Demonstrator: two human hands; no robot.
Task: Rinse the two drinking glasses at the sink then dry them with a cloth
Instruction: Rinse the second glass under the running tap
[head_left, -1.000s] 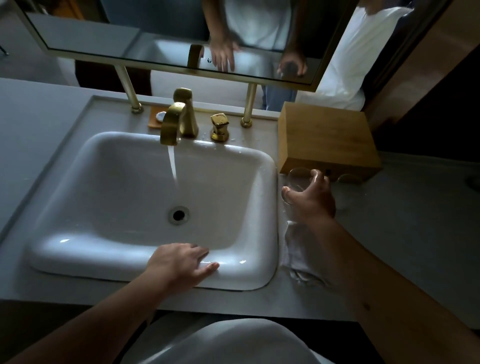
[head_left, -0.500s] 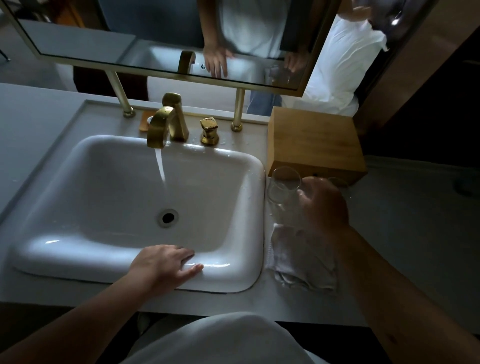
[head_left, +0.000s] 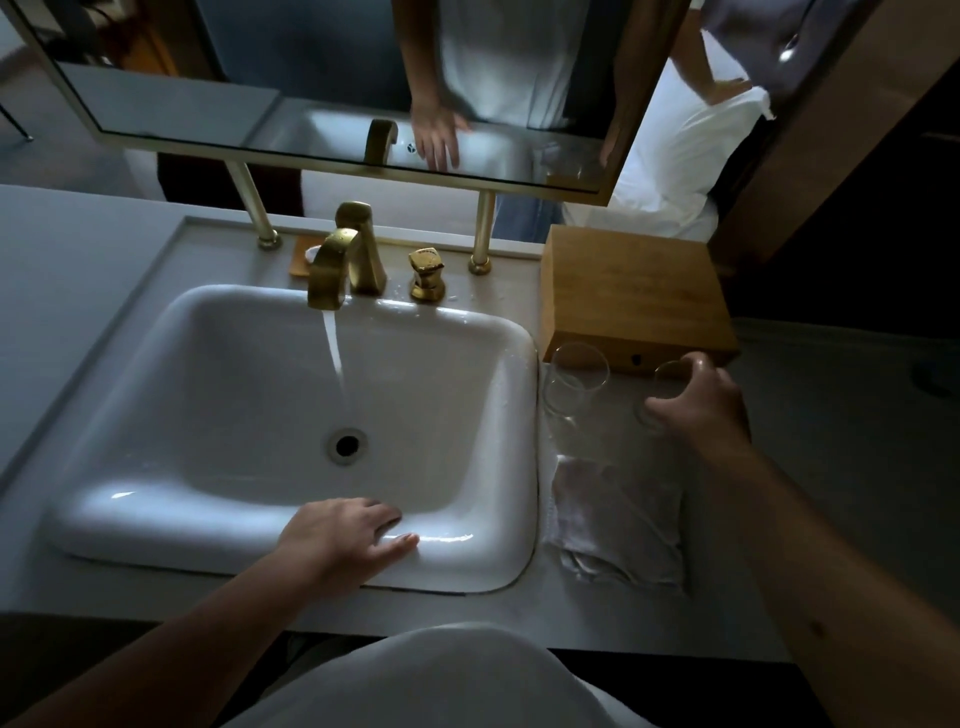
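Dim light falls on a pale counter (head_left: 104, 291) with a white sink (head_left: 498, 551) set into it. On the counter, just to the right of the sink, stand my two drinking glasses. My right hand (head_left: 698, 400) is curled around the glass on the right (head_left: 670, 371), with my thumb on its near side and my fingers over its far rim, so I am grasping it. It stands close to the front of a wooden box (head_left: 631, 291). The other glass (head_left: 574, 379) stands upright just beside the sink edge, free of my hand and a little apart from the one I hold. Below the glasses lies a crumpled white cloth (head_left: 618, 525), flat on the counter next to the sink. My left hand (head_left: 348, 535) rests open on the front rim of the sink, fingers spread, holding nothing. A thin stream of water (head_left: 333, 348) runs from the gold tap (head_left: 332, 270) down toward the drain (head_left: 347, 445). A small gold handle (head_left: 427, 273) sits to the right of the tap. Behind the tap a mirror (head_left: 208, 98) stands on two gold legs and shows my hand on the sink.
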